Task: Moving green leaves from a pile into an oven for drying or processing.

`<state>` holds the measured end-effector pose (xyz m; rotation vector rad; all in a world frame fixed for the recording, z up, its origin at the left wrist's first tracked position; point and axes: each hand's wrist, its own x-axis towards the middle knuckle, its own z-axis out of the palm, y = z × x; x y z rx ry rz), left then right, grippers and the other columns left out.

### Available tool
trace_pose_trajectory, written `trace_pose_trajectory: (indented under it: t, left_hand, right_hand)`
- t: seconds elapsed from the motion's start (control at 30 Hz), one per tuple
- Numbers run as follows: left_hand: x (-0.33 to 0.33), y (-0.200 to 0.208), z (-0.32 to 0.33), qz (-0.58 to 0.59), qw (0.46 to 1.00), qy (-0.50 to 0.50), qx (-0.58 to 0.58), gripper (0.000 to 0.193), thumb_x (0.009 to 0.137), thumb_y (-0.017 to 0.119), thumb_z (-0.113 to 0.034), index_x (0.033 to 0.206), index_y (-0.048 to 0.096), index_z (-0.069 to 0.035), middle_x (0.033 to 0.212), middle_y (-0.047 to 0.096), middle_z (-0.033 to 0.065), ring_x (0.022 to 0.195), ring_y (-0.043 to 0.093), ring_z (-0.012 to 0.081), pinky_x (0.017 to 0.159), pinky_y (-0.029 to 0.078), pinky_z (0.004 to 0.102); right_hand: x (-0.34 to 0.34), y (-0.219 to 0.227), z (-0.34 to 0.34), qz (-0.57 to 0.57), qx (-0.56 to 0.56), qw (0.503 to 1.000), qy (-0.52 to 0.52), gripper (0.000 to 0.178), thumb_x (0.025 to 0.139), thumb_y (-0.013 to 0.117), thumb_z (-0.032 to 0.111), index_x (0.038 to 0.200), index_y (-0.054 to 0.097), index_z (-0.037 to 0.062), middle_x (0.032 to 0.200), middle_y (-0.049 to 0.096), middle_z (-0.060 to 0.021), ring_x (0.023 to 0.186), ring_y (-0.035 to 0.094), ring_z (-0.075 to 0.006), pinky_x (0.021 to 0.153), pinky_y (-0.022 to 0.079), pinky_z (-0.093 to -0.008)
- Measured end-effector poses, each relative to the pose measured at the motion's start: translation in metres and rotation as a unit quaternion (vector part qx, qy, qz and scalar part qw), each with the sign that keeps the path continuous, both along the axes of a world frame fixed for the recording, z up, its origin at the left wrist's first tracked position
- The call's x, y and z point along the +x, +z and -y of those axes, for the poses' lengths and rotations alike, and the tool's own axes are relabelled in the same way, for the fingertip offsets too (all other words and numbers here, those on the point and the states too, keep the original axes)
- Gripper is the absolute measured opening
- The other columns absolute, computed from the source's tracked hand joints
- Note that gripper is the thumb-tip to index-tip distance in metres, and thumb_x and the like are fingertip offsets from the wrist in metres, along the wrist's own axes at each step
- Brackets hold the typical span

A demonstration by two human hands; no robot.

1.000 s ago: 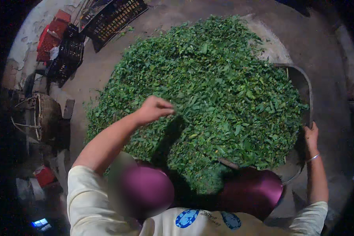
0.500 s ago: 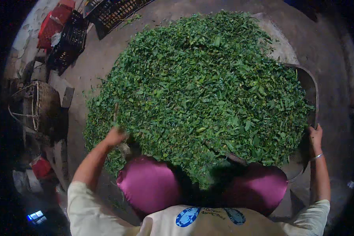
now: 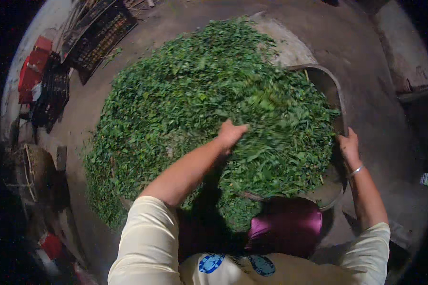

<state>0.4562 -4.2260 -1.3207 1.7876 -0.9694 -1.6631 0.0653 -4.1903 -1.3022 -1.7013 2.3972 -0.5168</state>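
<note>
A big heap of green leaves (image 3: pixel 190 109) is spread over the floor (image 3: pixel 375 95), filling the centre & far part of the scene. The right side of the heap lies in a wide shallow metal pan (image 3: pixel 330 88), whose rim shows at far right & again at near right.

Left hand (image 3: pixel 230 133) is reached fwd into the heap, fingers sunk among the leaves; whether anything is gripped can't be told, as the leaves just right of it are blurred. Right hand (image 3: pixel 349 146) is closed on the pan rim at the right edge, thumb & fingers wrapped over it; a thin bangle (image 3: pixel 356 170) is worn at the wrist.

Cream sleeves are seen on both arms, and purple cloth (image 3: pixel 285 225) over the knee at near centre, just beside the pan's near rim.

Far left: black crates (image 3: pixel 97 35) & red crates (image 3: pixel 31 69) are stacked by the wall. A woven basket (image 3: pixel 33 173) stands at left, well apart from the heap. A small red item (image 3: pixel 50 246) lies near left.
</note>
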Motion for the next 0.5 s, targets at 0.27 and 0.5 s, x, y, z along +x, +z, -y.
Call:
trace_pose_trajectory:
  t: [0.27,0.5]
  left_hand:
    - [-0.152,0.004,-0.027,0.15,0.953,-0.189,-0.184,0.046,0.061,0.057,-0.037,0.077,0.055,0.006,0.08,0.055,0.0229,0.074,0.054,0.0324,0.071,0.042,0.0368]
    - [-0.07,0.047,-0.004,0.071,0.888,-0.45,-0.057,0.066,0.06,0.056,-0.053,0.092,0.053,0.005,0.085,0.056,0.0206,0.081,0.055,0.029,0.071,0.043,0.034]
  right_hand:
    - [0.003,-0.015,0.002,0.286,-0.036,0.957,0.024,0.021,0.069,0.044,0.004,0.087,0.05,-0.0041,0.075,0.056,-0.0112,0.067,0.054,-0.0215,0.061,0.043,-0.0308]
    - [0.013,0.009,-0.002,0.133,-0.016,0.99,0.04,0.02,0.064,0.045,0.0,0.083,0.049,-0.0042,0.074,0.055,-0.0131,0.068,0.053,-0.0223,0.061,0.041,-0.0313]
